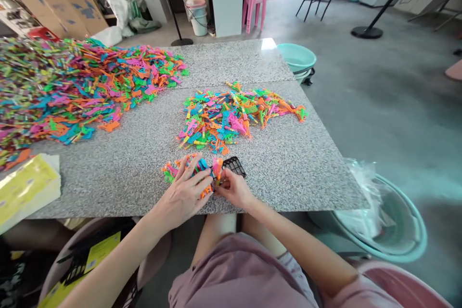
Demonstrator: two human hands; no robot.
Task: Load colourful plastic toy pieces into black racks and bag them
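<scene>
A black grid tray [235, 166] lies near the table's front edge, its right end bare. Rows of small bright plastic pieces [176, 164] cover its left part. My left hand [187, 190] rests over these pieces, fingers spread and laid across them. My right hand [234, 187] pinches a small orange-and-pink plastic piece [217, 166] that stands upright at the tray, beside my left fingertips. Its lower end is partly hidden by my fingers. Just beyond the tray lies a loose heap of similar pieces [224, 118] in orange, green, blue and pink.
A much larger heap [90, 79] spreads over the table's left side. A stack of yellow printed cards [32, 185] sits at the front left. Teal baskets [415, 231] stand right of the table [288, 168]; a bin [54, 274] with black trays and cards is below left.
</scene>
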